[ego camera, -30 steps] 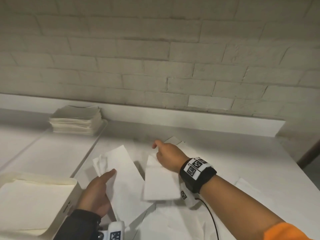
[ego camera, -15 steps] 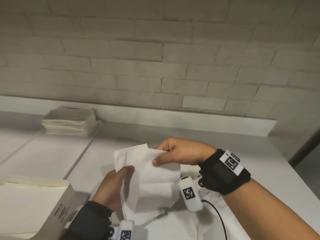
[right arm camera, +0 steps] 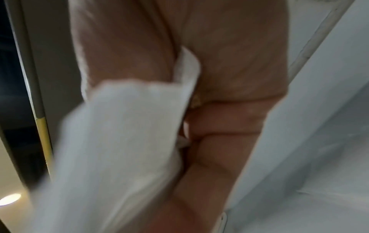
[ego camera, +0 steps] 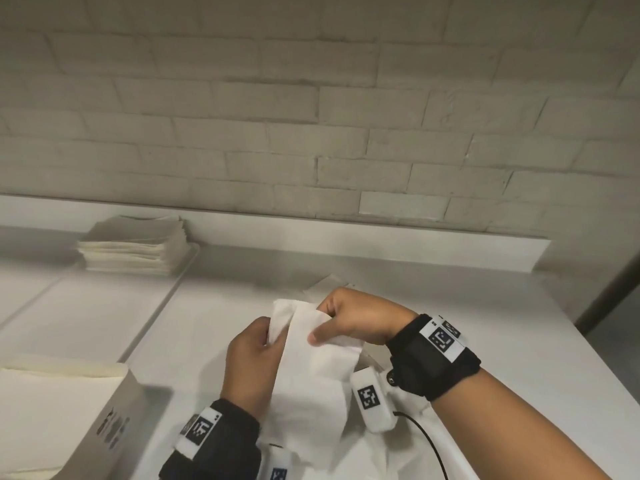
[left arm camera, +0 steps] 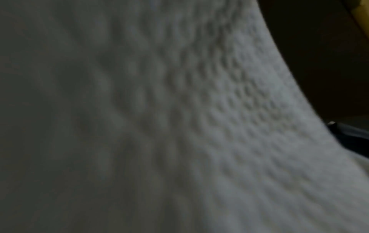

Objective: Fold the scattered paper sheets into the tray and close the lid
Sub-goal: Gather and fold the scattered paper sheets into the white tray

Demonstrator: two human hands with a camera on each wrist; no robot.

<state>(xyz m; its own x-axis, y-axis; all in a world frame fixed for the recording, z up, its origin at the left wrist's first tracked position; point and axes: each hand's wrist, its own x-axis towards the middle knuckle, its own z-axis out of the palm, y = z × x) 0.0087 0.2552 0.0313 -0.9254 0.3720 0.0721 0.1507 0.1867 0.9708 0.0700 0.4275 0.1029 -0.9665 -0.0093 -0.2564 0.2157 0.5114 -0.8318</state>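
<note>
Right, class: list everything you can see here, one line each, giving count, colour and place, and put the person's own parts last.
Held sheet: one, white, lifted above the table between both hands.
Loose sheets: several, exact count unclear, white, on the table under the hands.
Stack: one pile, white, far left by the wall.
Tray: one, white, near left, open, sheets inside.
Table: one, white, under everything.
Wall: one, pale brick, behind.
Cable: one, black, near the right wrist.
Wrist bands: two, black with tags, one per wrist.
Left hand: one, grip on the sheet's left edge.
Right hand: one, grip on the sheet's top.
</note>
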